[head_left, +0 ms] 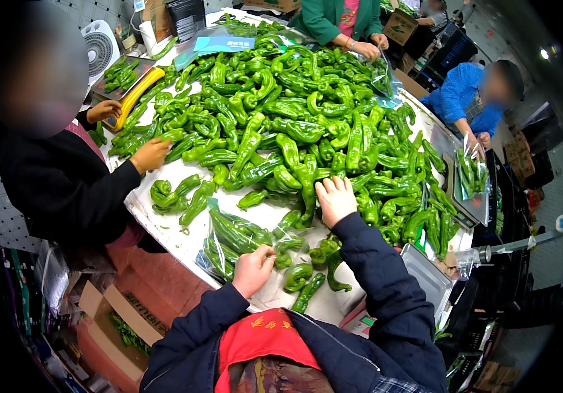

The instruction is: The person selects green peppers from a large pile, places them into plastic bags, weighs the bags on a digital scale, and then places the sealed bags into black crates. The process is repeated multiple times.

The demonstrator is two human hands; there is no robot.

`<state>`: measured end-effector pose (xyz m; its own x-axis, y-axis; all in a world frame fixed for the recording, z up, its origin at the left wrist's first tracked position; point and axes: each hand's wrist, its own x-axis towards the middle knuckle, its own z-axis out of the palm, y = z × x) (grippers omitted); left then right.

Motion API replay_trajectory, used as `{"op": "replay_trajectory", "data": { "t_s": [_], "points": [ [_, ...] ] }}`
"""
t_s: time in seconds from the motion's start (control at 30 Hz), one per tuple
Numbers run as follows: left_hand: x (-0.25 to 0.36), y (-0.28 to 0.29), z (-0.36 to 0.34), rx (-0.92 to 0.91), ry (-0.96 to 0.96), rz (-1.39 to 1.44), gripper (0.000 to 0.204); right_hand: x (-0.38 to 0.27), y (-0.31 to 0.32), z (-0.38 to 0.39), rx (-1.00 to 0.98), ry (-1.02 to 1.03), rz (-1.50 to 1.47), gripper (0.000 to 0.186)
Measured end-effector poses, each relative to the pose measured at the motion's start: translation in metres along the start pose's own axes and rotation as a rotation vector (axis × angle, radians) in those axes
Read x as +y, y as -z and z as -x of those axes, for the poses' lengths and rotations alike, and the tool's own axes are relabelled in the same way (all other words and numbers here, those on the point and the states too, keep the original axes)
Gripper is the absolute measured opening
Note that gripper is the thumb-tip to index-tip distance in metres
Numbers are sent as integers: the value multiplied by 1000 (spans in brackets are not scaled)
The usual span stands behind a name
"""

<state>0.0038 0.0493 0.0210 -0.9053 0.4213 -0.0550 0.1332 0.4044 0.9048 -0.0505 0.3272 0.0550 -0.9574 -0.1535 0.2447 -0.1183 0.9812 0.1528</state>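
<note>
My left hand [253, 270] is closed on the edge of a clear plastic bag [219, 243], which lies on the table with several long green peppers inside. Over the near side of a large heap of green peppers [294, 131] is my right hand [336, 200], its fingers apart and bent down among the peppers; the fingertips are partly hidden. A long pepper [307, 190] hangs down the heap just left of that hand. Between my arms, loose curled peppers [298, 276] lie on the white tabletop [272, 293].
A person in black [52, 177] reaches in from the left, beside a yellow-edged scale [139, 98]. Across the table, a person in green [334, 23] handles a bag; one in blue [458, 95] holds another at the right. A grey metal scale [429, 278] stands beside my right arm. An open carton [124, 321] sits below left.
</note>
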Motion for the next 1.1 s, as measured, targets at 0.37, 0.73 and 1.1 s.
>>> {"op": "replay_trajectory", "data": {
  "t_s": [0.37,0.73,1.1],
  "points": [
    [51,24,-4,-159,227,616,32,-41,126,21,445,-12,-529,45],
    [36,31,-17,-221,287,1404,50,-84,67,122,108,-721,-2086,45],
    [33,28,-11,-176,233,894,22,-79,69,141,-258,-951,-2249,32]
  ]
}}
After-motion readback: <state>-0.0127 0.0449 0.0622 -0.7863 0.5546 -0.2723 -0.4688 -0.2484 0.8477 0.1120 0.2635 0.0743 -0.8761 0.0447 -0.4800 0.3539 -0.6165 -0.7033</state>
